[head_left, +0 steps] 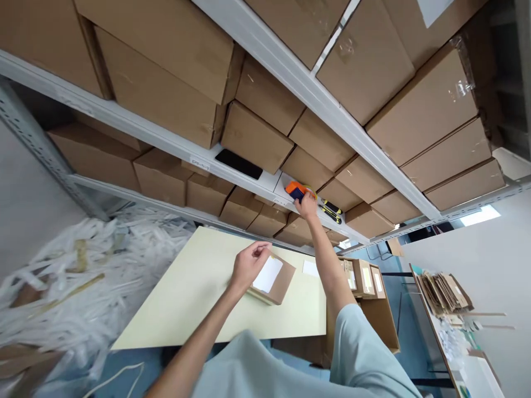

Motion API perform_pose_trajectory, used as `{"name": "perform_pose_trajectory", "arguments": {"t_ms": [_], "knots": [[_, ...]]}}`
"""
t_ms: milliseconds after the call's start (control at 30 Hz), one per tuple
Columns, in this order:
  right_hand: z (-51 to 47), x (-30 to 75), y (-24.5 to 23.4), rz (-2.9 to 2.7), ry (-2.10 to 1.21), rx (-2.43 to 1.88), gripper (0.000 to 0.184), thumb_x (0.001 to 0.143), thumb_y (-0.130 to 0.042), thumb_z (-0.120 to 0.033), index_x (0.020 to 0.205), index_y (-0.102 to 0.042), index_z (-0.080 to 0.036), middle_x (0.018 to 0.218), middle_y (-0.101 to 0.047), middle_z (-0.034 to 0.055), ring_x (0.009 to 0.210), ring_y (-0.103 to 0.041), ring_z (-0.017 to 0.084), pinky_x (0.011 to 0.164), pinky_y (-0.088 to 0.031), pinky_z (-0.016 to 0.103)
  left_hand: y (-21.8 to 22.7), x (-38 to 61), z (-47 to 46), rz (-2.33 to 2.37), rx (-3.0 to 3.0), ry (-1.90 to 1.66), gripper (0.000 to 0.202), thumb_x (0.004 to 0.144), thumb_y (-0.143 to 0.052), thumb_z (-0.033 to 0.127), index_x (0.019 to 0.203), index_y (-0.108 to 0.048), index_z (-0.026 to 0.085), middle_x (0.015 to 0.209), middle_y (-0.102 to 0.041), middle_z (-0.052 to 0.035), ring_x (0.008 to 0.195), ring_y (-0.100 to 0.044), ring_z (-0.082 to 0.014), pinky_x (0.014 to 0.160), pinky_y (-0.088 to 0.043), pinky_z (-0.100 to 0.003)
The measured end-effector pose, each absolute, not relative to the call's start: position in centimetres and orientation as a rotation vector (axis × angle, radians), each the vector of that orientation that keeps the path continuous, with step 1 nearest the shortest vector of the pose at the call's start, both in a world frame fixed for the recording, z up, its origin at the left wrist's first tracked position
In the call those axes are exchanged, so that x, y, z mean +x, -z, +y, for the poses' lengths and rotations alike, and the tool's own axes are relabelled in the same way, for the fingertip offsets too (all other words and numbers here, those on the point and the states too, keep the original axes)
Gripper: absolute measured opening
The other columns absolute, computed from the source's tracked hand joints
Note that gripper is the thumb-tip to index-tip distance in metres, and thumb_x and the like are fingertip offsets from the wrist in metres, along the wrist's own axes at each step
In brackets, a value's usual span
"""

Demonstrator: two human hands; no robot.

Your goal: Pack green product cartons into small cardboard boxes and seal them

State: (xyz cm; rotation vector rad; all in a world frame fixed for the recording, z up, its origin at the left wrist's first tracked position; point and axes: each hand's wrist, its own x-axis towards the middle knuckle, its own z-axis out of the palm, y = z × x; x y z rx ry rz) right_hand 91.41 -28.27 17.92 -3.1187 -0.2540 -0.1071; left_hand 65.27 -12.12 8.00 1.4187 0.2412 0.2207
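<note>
My right hand [307, 207] reaches up to the lower edge of a metal shelf [188, 157], its fingers closed around an orange-and-navy tape dispenser [296, 190] in front of a row of brown cartons. Just to the right of the dispenser lie two yellow-and-black utility knives [332, 207], side by side near the shelf's edge; farther left along the same ledge rests a flat black object [239, 163], too plain to identify.

Below, my left hand [249, 264] hovers at the left side of a small cardboard box [285, 282], fingers curled and drawn in toward the thumb; whether the fingertips pinch anything I cannot tell. The box sits on a pale yellow tabletop [174, 298], a white label [267, 275] on its upper face, partly hidden behind my hand. A white slip of paper [310, 268] lies flat to the box's right, near my right forearm.

Beyond that arm, an open carton [379, 323] holds smaller labelled boxes [365, 278]. To the left of the tabletop spreads a heap of white strips [136, 243], and at far right flattened cardboard [446, 293] is stacked on a second table [435, 326].
</note>
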Motion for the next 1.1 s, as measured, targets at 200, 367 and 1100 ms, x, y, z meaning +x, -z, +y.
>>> {"name": "perform_pose_trajectory", "arguments": {"t_ms": [200,367,1100], "knots": [[-29.9,93.9,-19.5,-0.294,-0.209,-3.123,0.051,0.106,-0.075,-0.032,0.151,-0.059,-0.012,0.149,-0.079,0.0284,0.141,-0.077,0.041,0.124,-0.058,0.051,-5.8,61.8,-12.8,0.351,1.337,-0.212,0.054,0.082,-0.080,0.079,0.090,-0.079,0.025,0.096,-0.087,-0.0108,0.093,-0.085,-0.0322,0.090,-0.071,-0.043],[-30.8,92.8,-19.0,-0.372,-0.066,-2.956,0.052,0.106,-0.074,-0.034,0.149,-0.057,-0.011,0.142,-0.079,0.0305,0.143,-0.074,0.046,0.129,-0.055,0.060,-5.8,59.5,-14.6,0.384,1.368,-0.228,0.047,0.085,-0.080,0.074,0.089,-0.076,0.027,0.091,-0.085,-0.0095,0.090,-0.085,-0.0317,0.086,-0.071,-0.043],[-49.3,56.0,-2.6,0.262,-1.043,-1.179,0.043,0.091,-0.078,-0.066,0.091,-0.062,-0.026,0.081,-0.070,0.0058,0.098,-0.078,0.031,0.090,-0.071,0.046,-1.1,48.4,-32.3,0.677,1.478,-0.170,0.032,0.094,-0.077,0.055,0.097,-0.076,0.024,0.095,-0.083,-0.0051,0.092,-0.079,-0.0242,0.091,-0.069,-0.038]]}}
